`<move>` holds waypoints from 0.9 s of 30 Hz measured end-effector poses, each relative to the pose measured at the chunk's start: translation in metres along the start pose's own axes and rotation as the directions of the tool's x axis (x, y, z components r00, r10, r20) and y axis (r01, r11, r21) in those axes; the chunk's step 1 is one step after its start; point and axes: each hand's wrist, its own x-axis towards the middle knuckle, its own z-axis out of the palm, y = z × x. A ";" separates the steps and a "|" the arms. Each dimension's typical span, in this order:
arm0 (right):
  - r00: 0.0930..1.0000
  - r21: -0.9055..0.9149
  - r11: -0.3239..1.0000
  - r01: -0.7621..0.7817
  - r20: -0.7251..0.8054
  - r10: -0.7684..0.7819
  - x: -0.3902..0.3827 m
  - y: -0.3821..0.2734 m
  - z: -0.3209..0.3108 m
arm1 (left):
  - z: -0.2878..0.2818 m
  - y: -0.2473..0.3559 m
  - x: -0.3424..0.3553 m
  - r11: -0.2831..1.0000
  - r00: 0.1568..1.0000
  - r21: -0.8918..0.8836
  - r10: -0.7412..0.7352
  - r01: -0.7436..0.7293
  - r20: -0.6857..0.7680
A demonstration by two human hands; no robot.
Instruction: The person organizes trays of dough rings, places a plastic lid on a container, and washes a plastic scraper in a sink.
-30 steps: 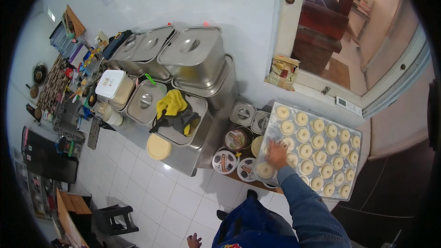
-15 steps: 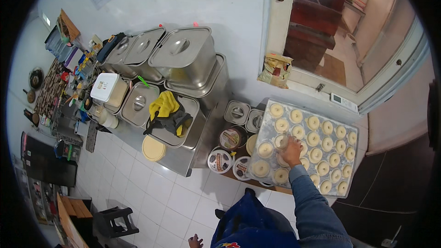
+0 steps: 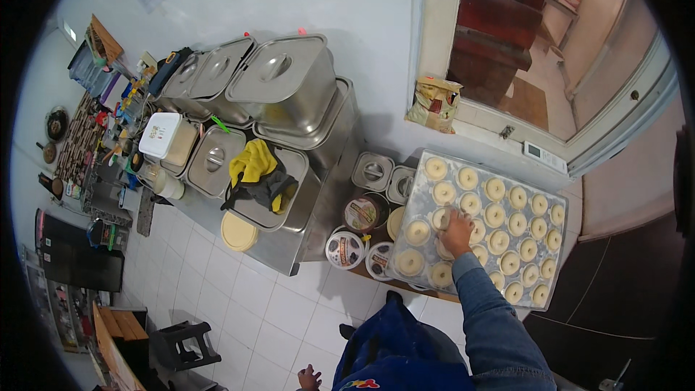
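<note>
- Left hand (image 3: 309, 377), low in the view: fingers loosely curled, nothing seen in it, well apart from the tray. Bringing it to the near rim would probably steady the work.
- Right hand (image 3: 456, 233), over the left part of the tray: fingers bent down at one dough piece. Whether they grip something small or only press, I cannot tell, because the knuckles hide it.
- For good handling here, a light, straight-down touch seems best, as soft dough would likely dent or smear under a sideways drag. The denim sleeve (image 3: 496, 311) should ride high, clear of the nearer rows.
- Metal tray (image 3: 423, 205): at the right of the view, below the window, just right of the lidded round tubs (image 3: 344, 249). It lies flat, its surface grey with whitish patches.
- At its left end, the dough rings (image 3: 494, 216) look broad and pale cream, with shallow centres.
- Across the middle and right, more sit in fairly even rows, mostly apart, each round and smooth with a small central dimple or hole. They appear raw and unbrowned.
</note>
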 end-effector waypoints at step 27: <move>0.993 0.113 0.994 -0.008 0.114 -0.005 -0.054 0.033 -0.016 | 0.012 0.074 -0.011 0.527 0.791 -0.730 -0.611 0.435 0.031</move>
